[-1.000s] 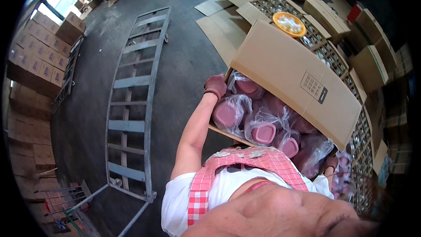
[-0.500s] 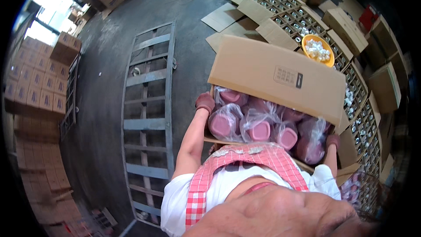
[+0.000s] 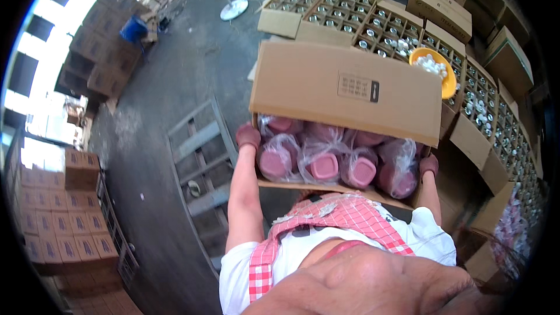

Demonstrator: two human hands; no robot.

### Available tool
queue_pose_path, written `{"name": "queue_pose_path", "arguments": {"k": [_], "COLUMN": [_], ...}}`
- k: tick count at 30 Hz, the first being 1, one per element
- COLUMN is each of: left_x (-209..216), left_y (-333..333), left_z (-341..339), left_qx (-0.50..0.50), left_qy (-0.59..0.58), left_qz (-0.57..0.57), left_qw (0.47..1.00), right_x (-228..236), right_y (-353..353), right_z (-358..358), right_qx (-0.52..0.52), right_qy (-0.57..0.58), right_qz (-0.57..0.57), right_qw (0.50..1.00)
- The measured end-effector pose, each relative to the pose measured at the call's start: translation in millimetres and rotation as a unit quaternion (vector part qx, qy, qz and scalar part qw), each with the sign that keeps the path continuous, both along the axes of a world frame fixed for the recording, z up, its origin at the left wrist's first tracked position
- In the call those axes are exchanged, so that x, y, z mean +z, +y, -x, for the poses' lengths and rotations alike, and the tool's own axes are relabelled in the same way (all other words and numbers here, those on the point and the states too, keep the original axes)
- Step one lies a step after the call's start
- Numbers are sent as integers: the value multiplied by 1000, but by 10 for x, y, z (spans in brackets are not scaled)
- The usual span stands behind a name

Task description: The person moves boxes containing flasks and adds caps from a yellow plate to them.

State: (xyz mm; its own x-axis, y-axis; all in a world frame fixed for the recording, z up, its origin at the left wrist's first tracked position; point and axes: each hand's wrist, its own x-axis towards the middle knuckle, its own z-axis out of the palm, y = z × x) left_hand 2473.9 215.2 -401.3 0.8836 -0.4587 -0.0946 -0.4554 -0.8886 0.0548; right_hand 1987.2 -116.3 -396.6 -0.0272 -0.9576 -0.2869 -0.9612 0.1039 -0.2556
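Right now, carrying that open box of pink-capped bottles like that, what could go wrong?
The left hand and right hand grip only the sides of the cardboard box, so the loaded bottom might sag or slip. Its raised flap hides the ground ahead, where open crates of jars and an orange bowl sit close; a bump could spill them. The metal pallet frame beside the person's feet is a likely tripping point.

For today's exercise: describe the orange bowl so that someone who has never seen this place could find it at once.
Start from the big open cardboard box carried in both hands. Just beyond its raised flap, toward the right, lie rows of open cartons packed with small jars. The orange bowl sits on top of these, holding small white pieces. It is the only round, bright orange thing among the brown cartons.
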Motion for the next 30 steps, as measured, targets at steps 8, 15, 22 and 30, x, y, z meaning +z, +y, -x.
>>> {"name": "queue_pose_path", "arguments": {"k": [8,15,22,30], "left_x": [-250,-763,-1939,-2165], "left_y": [-919,-1499,-1825,-2550], "left_z": [-1517,-2467,-3084,-3022], "left_qx": [-8,-91,-133,-80], "left_qy": [128,122,126,188], "left_qz": [-31,-126,-132,-237], "left_qw": [991,980,974,950], "right_x": [-571,-653,-1328,-2348], "right_y": [-380,-623,-561,-417], "right_z": [-1164,-2012,-2161,-1937], "right_qx": [-46,-57,-126,-183], "right_qy": [81,52,76,162], "right_qz": [-48,-44,-92,-221], "right_qw": [994,996,985,944]}}
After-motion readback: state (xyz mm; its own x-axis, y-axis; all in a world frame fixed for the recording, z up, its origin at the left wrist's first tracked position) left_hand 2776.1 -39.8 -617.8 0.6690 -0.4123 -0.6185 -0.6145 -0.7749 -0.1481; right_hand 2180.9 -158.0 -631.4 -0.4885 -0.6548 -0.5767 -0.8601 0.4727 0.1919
